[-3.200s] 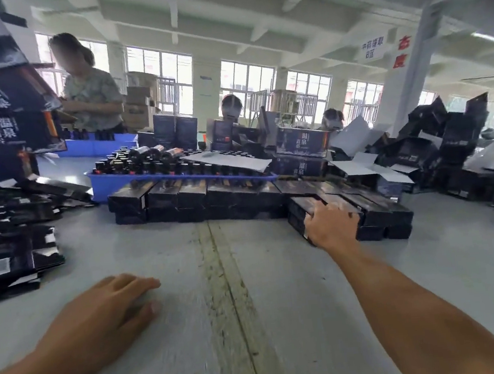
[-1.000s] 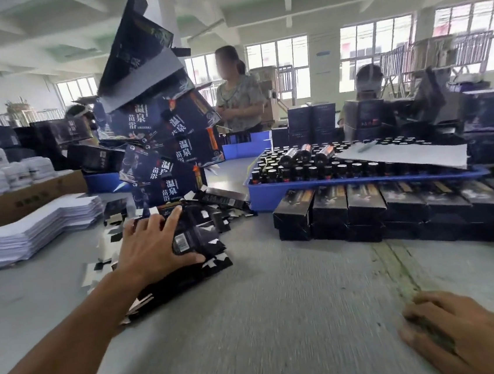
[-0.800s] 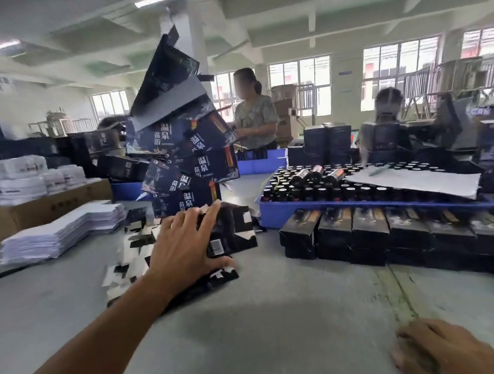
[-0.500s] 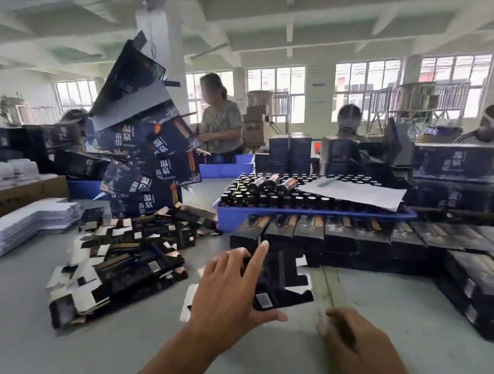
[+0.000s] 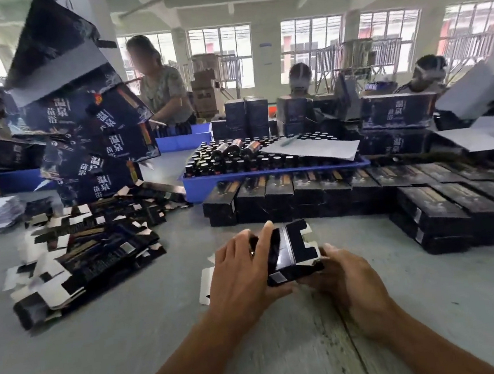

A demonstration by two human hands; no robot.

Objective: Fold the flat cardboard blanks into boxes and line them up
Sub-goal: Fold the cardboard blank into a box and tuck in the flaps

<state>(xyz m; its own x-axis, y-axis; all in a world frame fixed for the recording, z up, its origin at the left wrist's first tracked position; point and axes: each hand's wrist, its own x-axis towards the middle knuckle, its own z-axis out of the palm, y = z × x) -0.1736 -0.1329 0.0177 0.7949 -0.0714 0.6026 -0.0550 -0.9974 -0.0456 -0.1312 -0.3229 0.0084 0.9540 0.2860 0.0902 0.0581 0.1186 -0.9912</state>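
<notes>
**Blank held in both hands at the middle of the worktop**

A dark cardboard blank [image 5: 289, 251] is gripped from both sides, just above the grey worktop [image 5: 133, 335] and near its front edge. The left hand [image 5: 242, 274] is wrapped over the blank's left edge, fingers curled across the top and thumb beneath. The right hand [image 5: 345, 275] is curled round the lower right corner. The blank is seen partly opened, with a glossy panel turned upward and notched flaps at its far edge. A white flap [image 5: 206, 285] shows at the left, beside the left wrist.

To the left, a loose heap of flat blanks [image 5: 88, 252] is spread over the worktop, well apart from the hands, with bare surface between. Behind the heap, a leaning tower of printed cartons [image 5: 90, 133] is stacked. A row of folded boxes [image 5: 301, 194] is lined up just beyond the held blank, and a second group of boxes [image 5: 443, 215] is set to the right, its near corner close to the right hand. Behind the row, a blue tray [image 5: 275, 174] filled with bottles is placed. Open room is left on the worktop in front of the hands and to either side of the forearms.
</notes>
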